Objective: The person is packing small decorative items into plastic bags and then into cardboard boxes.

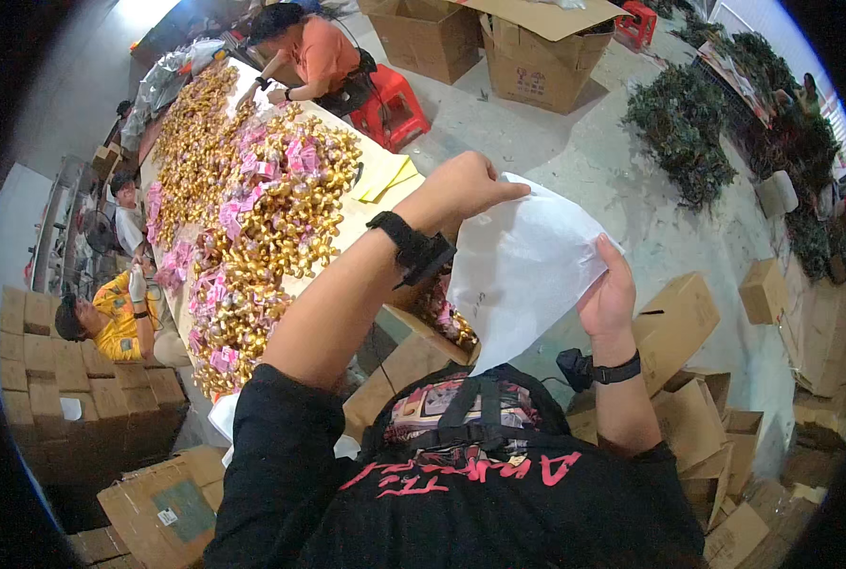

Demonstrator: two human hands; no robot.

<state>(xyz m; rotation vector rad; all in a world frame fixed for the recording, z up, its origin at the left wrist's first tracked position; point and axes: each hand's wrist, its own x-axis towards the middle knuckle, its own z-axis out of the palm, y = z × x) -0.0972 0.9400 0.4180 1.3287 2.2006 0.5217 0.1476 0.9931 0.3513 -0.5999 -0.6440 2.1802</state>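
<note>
A thin white sheet or bag (527, 266) hangs stretched between my hands in front of my chest; I cannot tell which it is. My left hand (470, 190) pinches its upper left corner, the thumb pointing right. Lower down, my right hand (608, 294) grips its right edge between thumb and fingers. Left of my left forearm lies a large heap of shiny gold ornaments (290, 209) mixed with pink tags (224, 289), spread along a long pale table (366, 152). Yellow sheets (385, 180) rest on the table just beyond my left wrist.
A person in orange (323, 57) works at the far table side, near a red stool (395, 109). Another in yellow (119, 318) sits at left, with a third person (127, 213) beyond. Cardboard boxes (546, 71) stand ahead, more (679, 322) at right; green foliage (679, 133) lies on the floor.
</note>
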